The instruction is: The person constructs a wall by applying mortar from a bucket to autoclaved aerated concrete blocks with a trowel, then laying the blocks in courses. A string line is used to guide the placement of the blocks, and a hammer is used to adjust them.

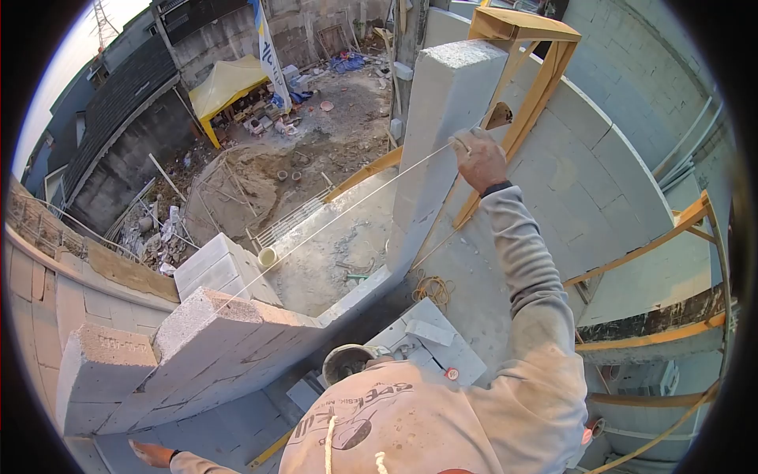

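Observation:
A thin white string runs taut from the top of the left block wall up to a tall block column. At the column's right edge, my right hand is closed with its fingers pinched on the string's upper end, beside a wooden frame. Low at the left, my left hand hangs near the foot of the left wall, partly cut off from clear view; its fingers look stretched out and nothing shows in them.
A bucket and loose blocks lie below, in front of my body. Coiled cord rests on the floor. Curved block walling rises at the right. Far down are a yellow canopy and rubble.

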`<control>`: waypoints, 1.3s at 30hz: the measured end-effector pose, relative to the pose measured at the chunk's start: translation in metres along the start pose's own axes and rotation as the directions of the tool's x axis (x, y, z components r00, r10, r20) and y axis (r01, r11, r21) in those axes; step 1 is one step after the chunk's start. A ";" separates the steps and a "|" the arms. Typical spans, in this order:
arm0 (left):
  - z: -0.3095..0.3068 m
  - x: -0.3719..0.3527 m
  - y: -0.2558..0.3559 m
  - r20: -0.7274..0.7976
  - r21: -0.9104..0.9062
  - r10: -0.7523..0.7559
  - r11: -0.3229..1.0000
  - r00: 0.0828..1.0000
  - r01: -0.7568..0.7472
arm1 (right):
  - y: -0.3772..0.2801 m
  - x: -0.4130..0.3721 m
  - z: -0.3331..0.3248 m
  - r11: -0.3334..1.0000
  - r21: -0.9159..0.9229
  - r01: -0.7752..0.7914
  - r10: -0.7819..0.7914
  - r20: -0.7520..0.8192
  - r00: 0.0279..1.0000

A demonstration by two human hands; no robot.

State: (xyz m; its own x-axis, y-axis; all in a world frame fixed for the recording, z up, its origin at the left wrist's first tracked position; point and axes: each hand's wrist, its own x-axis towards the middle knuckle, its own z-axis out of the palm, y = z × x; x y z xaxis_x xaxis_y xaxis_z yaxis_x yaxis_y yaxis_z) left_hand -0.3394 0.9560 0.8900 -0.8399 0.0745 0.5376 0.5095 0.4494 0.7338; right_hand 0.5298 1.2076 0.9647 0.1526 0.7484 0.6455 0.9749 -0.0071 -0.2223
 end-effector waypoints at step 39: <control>0.064 -0.196 0.184 0.905 -0.348 0.004 0.580 0.425 0.737 | 0.148 0.072 0.043 0.920 0.009 -0.392 0.390 -0.113 0.914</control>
State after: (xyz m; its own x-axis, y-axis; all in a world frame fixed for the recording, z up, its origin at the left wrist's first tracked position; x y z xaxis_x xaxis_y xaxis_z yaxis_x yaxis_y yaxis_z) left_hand -0.0934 1.0814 0.8933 -0.5241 0.8392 -0.1452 -0.2581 0.0060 0.9661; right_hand 0.6778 1.2890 0.9473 0.5383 0.6062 0.5855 0.8356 -0.2936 -0.4643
